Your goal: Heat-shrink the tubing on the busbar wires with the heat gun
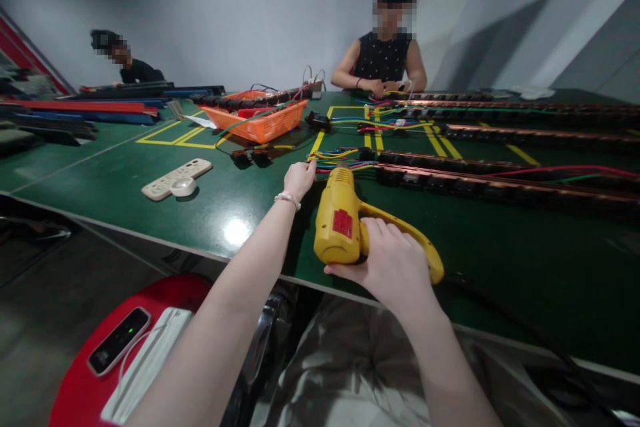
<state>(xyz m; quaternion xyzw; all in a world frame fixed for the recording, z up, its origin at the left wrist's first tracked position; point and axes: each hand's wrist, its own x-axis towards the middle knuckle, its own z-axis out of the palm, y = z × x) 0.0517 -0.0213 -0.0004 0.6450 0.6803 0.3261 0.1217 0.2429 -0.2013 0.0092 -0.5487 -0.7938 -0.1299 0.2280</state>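
A yellow heat gun (337, 220) is in my right hand (395, 260), whose fingers wrap round its handle. Its nozzle points away from me, at a bundle of coloured wires (345, 163). My left hand (300, 179) is closed at the left end of these wires, with the fingertips pinching them. The wires run right into a long black and copper bar assembly (450, 187) lying on the green table (240, 193). The heat gun's nozzle tip is close to the wires; whether it touches them cannot be seen.
An orange basket (265, 125) holds parts behind my left hand. A power strip (175, 179) and a white roll (183, 187) lie left. More bar assemblies (525, 137) stretch right. Across the table a person (385, 60) handles wires; another person (135, 70) is far left.
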